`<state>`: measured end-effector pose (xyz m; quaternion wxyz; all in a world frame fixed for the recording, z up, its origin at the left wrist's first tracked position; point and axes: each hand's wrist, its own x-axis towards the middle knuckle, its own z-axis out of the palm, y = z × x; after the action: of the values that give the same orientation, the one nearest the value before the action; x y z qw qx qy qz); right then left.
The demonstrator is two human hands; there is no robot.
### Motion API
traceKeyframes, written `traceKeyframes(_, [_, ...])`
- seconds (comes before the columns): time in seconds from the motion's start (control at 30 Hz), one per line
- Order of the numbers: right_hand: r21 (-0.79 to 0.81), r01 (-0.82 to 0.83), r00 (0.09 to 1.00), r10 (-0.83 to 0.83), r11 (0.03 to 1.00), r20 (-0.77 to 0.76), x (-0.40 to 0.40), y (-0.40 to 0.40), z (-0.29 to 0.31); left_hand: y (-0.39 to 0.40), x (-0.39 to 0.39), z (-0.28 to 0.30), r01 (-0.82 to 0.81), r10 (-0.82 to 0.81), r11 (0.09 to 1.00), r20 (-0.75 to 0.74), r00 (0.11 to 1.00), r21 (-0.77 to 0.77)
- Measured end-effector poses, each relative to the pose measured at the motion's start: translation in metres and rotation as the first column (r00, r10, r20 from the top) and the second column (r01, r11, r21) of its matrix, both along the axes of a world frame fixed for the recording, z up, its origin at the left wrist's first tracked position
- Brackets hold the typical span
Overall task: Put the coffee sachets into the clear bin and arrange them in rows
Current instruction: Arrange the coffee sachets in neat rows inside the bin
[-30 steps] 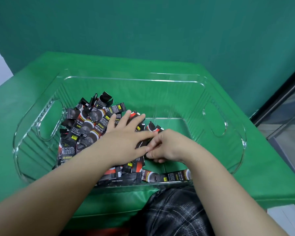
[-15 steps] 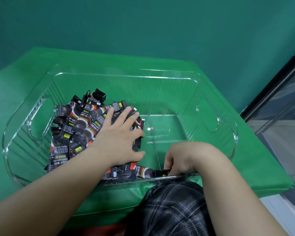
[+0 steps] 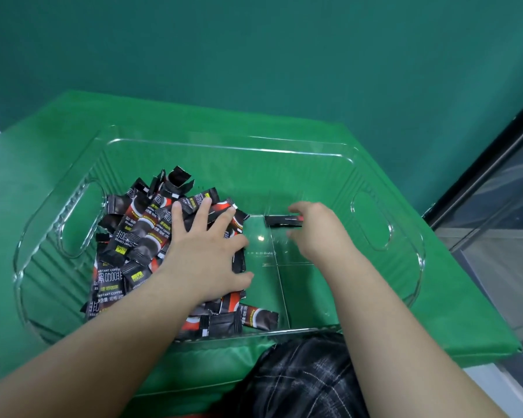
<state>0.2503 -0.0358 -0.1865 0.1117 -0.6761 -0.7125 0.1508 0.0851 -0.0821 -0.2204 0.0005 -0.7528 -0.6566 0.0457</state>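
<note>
A clear bin (image 3: 375,164) with cut-out handles stands on the green table. A heap of black and red coffee sachets (image 3: 133,236) fills its left half. My left hand (image 3: 203,251) lies flat on the heap with fingers spread, pressing it down. My right hand (image 3: 317,230) is over the bin's bare right half, near the far wall, and holds one sachet (image 3: 283,221) by its end; the sachet lies level, pointing left. Two more sachets (image 3: 242,319) lie against the bin's near wall.
The green cloth table (image 3: 453,297) ends close to the bin's right side, with a dark window frame (image 3: 495,164) beyond it. A green wall stands behind. My plaid-clothed lap (image 3: 299,381) is under the near edge.
My right hand has lifted from the bin's near wall and moved to the far right part of the bin, carrying one sachet. My left hand stays on the heap.
</note>
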Motion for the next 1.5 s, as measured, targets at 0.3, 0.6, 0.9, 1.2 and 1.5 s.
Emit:
traceKeyframes(0.3, [-0.482, -0.261, 0.941, 0.331, 0.837, 0.065, -0.018, -0.06, 0.007, 0.002, -0.002, -0.003, -0.015, 0.014, 0.999, 0.047, 0.999, 0.028])
traceKeyframes(0.6, [-0.454, -0.301, 0.909, 0.397, 0.839, 0.13, -0.027, -0.065, 0.003, 0.001, -0.001, 0.0, -0.025, 0.02, 0.999, 0.108, 0.994, 0.04])
traceKeyframes(0.9, [-0.07, 0.093, 0.975, -0.076, 0.993, 0.211, 0.003, -0.038, 0.0, 0.001, -0.003, 0.001, -0.015, 0.012, 1.0, 0.118, 0.993, 0.027])
traceKeyframes(1.2, [-0.446, -0.11, 0.942, 0.236, 0.888, 0.239, -0.012, -0.044, -0.006, 0.002, -0.002, 0.001, 0.004, -0.002, 1.0, 0.056, 0.998, -0.022])
traceKeyframes(1.5, [-0.327, -0.041, 0.985, 0.093, 0.944, 0.145, -0.022, -0.031, -0.016, 0.02, -0.008, 0.015, -0.058, 0.083, 0.953, 0.074, 0.994, -0.298])
